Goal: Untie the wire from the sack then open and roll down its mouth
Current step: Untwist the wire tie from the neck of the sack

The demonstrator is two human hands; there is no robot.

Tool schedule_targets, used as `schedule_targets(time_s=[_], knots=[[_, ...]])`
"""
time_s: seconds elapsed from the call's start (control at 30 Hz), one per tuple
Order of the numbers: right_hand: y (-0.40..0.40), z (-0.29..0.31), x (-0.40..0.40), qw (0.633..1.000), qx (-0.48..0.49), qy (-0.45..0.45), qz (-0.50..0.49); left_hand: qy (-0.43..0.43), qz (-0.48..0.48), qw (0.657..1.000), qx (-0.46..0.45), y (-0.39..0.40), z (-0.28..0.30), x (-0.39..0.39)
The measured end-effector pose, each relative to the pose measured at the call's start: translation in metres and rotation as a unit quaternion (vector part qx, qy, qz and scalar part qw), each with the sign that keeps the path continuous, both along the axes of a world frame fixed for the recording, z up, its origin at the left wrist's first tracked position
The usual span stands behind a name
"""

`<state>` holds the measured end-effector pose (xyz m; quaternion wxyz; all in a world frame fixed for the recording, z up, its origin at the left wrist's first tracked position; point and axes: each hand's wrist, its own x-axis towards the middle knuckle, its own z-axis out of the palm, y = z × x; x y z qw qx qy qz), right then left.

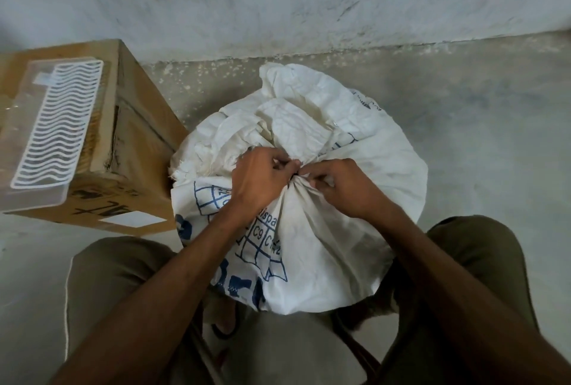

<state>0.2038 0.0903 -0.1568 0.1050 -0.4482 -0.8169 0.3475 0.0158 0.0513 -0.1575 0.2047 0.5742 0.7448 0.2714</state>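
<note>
Two hands meet at the tied neck of the white sack [324,230], which stands on the floor between the person's knees, close to a cardboard box [129,125] with a white plastic rack [58,125] lying on top. The left hand [259,180] is closed, its fingertips pinching at the knot, and the right hand [343,190] is also closed, pinching the gathered cloth just beside it. The wire [296,175] shows only as a small dark spot between the fingertips, so I cannot tell how it is twisted or if it is already loose. The sack looks like thin woven plastic: soft, crinkled, easy to fold, and probably a little slippery under the fingers. It is full and round, so I judge it is heavy enough to stay in place while the wire is worked. The wire is likely stiff and springy, so the best hold is on its free ends, while the other hand keeps the neck together. For rolling down, the loose mouth above the knot is the place to take.
</note>
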Motion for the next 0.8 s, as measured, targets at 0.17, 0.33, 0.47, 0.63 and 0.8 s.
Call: schedule_targets(time_s=[0.17,0.33,0.47,0.63,0.8], knots=[[-0.002,-0.001,0.001,1.000,-0.016,0.010,-0.001,-0.006,0.003,1.000,-0.014,0.005,-0.001,0.004],[-0.005,-0.001,0.003,0.999,-0.003,0.039,-0.007,-0.004,-0.067,0.997,-0.032,0.007,0.001,-0.008],[-0.004,-0.002,0.004,0.999,-0.003,0.051,-0.018,-0.022,-0.131,0.991,-0.024,0.003,0.003,-0.027],[-0.005,-0.003,-0.003,0.997,0.045,0.052,-0.019,-0.008,-0.180,0.983,-0.022,-0.004,0.007,-0.041],[-0.009,-0.006,-0.017,0.992,0.119,0.015,-0.045,0.052,-0.176,0.983,0.014,-0.012,0.000,-0.038]])
